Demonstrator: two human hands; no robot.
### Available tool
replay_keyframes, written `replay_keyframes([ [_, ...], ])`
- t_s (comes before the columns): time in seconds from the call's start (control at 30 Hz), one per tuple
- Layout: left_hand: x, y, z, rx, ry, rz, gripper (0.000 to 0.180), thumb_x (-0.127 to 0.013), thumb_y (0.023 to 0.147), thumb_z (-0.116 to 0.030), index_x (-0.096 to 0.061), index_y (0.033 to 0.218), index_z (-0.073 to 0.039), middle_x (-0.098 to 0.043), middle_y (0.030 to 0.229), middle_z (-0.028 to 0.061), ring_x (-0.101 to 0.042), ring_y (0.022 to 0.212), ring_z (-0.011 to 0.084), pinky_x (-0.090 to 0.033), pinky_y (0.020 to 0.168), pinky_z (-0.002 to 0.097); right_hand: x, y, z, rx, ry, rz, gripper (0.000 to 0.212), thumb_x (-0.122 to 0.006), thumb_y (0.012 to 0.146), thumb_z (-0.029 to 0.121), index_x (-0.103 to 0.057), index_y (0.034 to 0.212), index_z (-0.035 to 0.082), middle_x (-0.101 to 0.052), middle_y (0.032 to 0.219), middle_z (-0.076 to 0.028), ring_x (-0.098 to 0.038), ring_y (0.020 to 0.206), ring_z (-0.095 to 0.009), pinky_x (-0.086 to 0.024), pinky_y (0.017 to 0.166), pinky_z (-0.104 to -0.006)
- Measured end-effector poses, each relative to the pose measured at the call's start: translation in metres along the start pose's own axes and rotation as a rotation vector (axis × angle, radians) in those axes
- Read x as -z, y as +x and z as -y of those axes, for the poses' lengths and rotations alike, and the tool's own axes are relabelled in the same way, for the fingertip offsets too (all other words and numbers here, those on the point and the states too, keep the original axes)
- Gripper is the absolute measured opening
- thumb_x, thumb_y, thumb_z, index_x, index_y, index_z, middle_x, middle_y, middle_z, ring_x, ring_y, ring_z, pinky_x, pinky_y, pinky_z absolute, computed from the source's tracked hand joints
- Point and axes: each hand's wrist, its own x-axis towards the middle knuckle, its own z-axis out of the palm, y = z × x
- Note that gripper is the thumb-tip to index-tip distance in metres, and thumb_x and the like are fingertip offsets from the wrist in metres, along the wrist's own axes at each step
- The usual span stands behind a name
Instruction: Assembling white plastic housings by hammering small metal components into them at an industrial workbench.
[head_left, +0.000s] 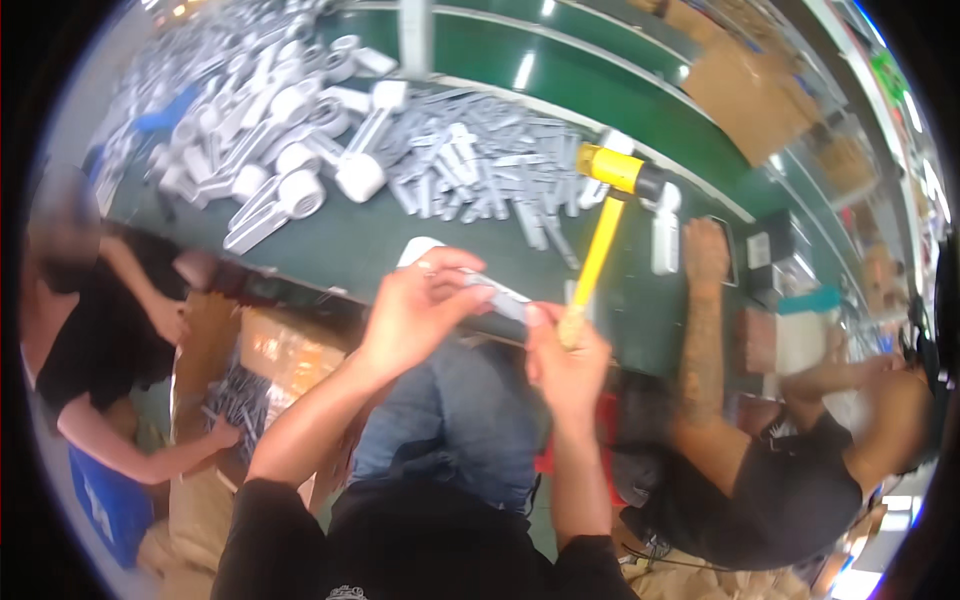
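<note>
My left hand [420, 305] is closed around a long white plastic arm [510, 300], with a light grey strip along it. The rounded white end [420, 247] showing beyond my left fingers seems to belong to the same piece. My right hand [568, 358] grips a mallet [598, 245] low on its yellow handle, the yellow-and-black head pointing up and away. The thumb and fingertips of that hand also touch the near end of the plastic arm. Both hands are above the table's near edge, over my lap.
White plastic arms [300, 190] are heaped on the green table [345, 235] at the far left, beside a pile of grey strips [480, 150]. A co-worker's forearm [703, 320] rests on the table at right. Another person reaches into a cardboard box [200, 350] at left.
</note>
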Motion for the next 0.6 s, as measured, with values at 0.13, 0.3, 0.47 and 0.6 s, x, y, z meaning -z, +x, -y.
replay_keyframes([
  [0.13, 0.037, 0.009, -0.006, -0.590, 0.916, -0.038, 0.059, -0.090, 0.084, -0.022, -0.067, 0.136, -0.007, -0.074, 0.124, 0.0127, -0.069, 0.122, 0.0330, -0.055, 0.105, 0.0440, 0.000, 0.020, -0.004, 0.043, -0.130, -0.003, 0.022, -0.078, 0.102, 0.019, -0.077, 0.107, -0.002, -0.062, 0.066, 0.003, -0.051, 0.050, -0.003, -0.037, 0.045, -0.0232],
  [0.3, 0.056, 0.020, 0.016, -0.739, 1.070, 0.047, 0.064, -0.092, 0.078, -0.024, -0.068, 0.135, -0.010, -0.071, 0.128, 0.0140, -0.064, 0.128, 0.0349, -0.049, 0.113, 0.0458, -0.014, 0.039, -0.034, 0.133, -0.307, 0.040, 0.024, -0.080, 0.101, 0.019, -0.075, 0.107, -0.003, -0.061, 0.067, 0.001, -0.050, 0.049, -0.004, -0.037, 0.042, -0.0241],
  [0.47, 0.060, 0.025, 0.022, -0.724, 0.964, 0.018, 0.047, -0.089, 0.078, -0.017, -0.071, 0.122, -0.010, -0.072, 0.115, 0.0091, -0.066, 0.116, 0.0305, -0.051, 0.104, 0.0473, -0.013, 0.036, -0.029, 0.131, -0.436, 0.075, 0.021, -0.081, 0.100, 0.020, -0.077, 0.105, 0.000, -0.064, 0.069, 0.003, -0.049, 0.052, -0.002, -0.037, 0.046, -0.0238],
  [0.6, 0.067, 0.037, 0.019, -0.907, 1.031, 0.160, 0.028, -0.087, 0.081, -0.018, -0.075, 0.105, -0.011, -0.072, 0.104, 0.0015, -0.066, 0.113, 0.0249, -0.050, 0.101, 0.0417, -0.012, 0.041, -0.017, 0.042, -0.525, 0.126, 0.026, -0.080, 0.099, 0.023, -0.078, 0.107, -0.001, -0.066, 0.070, -0.003, -0.057, 0.066, -0.007, -0.048, 0.062, -0.0292],
])
